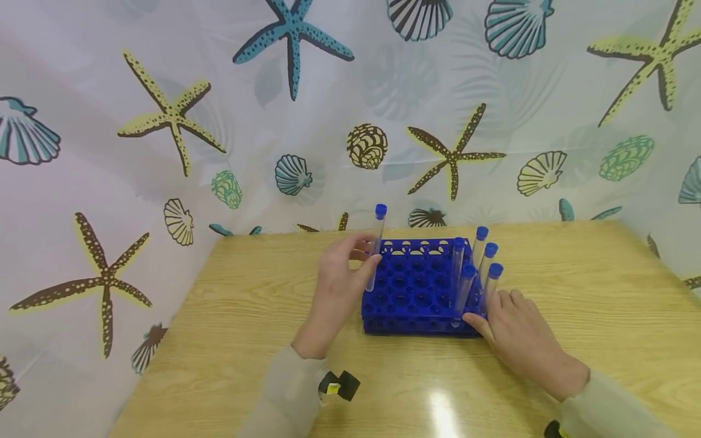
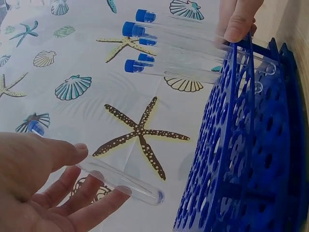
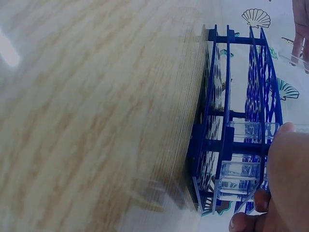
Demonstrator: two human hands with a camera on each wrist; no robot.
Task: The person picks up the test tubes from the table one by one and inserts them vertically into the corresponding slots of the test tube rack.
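Above the left end of a blue test tube rack [image 1: 405,324], my left hand [image 1: 336,283] pinches a clear test tube [image 1: 378,231] with a blue cap. The tube is nearly upright, cap up, and its rounded lower end [image 2: 154,195] hangs outside the holes in the left wrist view. My right hand [image 1: 528,340] grips the rack's right front corner, its thumb [image 2: 238,28] on the top edge. Several capped test tubes [image 1: 464,289] stand in the rack's right-end holes, close to that hand. The left and middle holes have no tubes in them.
The rack stands on a light wood-grain table [image 1: 263,292]. Behind and to the left hangs a white cloth [image 1: 323,134] printed with starfish and shells. A black band piece [image 1: 339,385] is strapped at the left sleeve.
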